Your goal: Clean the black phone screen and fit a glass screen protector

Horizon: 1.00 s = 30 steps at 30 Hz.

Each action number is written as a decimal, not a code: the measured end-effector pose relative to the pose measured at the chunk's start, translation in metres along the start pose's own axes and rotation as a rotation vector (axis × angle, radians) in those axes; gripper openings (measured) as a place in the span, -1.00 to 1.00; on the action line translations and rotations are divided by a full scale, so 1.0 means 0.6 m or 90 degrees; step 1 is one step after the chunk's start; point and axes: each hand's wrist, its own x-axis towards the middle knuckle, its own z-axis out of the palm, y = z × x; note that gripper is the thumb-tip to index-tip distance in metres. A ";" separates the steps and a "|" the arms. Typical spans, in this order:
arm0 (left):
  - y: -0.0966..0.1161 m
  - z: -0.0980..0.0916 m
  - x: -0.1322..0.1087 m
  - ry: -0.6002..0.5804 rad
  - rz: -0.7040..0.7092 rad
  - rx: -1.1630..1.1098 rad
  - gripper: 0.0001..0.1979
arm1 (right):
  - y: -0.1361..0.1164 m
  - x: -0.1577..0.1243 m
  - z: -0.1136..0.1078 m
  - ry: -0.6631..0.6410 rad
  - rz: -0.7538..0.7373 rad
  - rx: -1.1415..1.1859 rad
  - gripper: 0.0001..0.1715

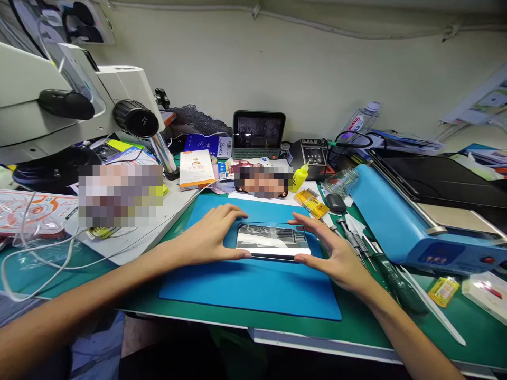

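Observation:
A flat, shiny phone-like slab (272, 240) lies on a blue work mat (253, 287) in the middle of the bench. My left hand (212, 235) rests on the mat at its left end, thumb along the near edge and fingers curved round the far corner. My right hand (330, 248) frames its right end, thumb at the near right corner, fingers stretched toward the far corner. Both hands touch the slab's edges with fingers spread; the slab stays flat on the mat.
A blue roller machine (400, 221) stands to the right, with screwdrivers and tweezers (356, 240) beside the mat. A microscope (59, 105) is at the left, a small screen (259, 132) and a soldering station (313, 154) at the back. Boxes, cables and a yellow bottle (300, 177) lie around.

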 end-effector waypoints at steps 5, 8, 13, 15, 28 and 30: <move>-0.002 0.003 0.010 -0.021 0.007 0.018 -0.32 | 0.005 0.001 -0.001 -0.017 0.025 -0.023 -0.09; -0.002 0.006 0.009 -0.018 -0.001 0.007 -0.34 | 0.003 0.003 -0.002 -0.022 0.041 -0.045 -0.09; -0.003 0.017 0.002 0.000 -0.019 0.013 -0.35 | 0.006 0.006 -0.005 -0.037 0.047 -0.088 -0.06; -0.004 0.023 0.002 0.006 -0.020 0.021 -0.34 | 0.008 0.006 -0.005 -0.040 0.041 -0.104 -0.06; -0.005 0.028 -0.004 0.013 -0.012 0.051 -0.29 | 0.011 0.007 -0.006 -0.075 0.032 -0.129 -0.09; -0.006 0.028 -0.005 0.014 -0.011 0.056 -0.29 | 0.009 0.007 -0.005 -0.083 0.035 -0.128 -0.10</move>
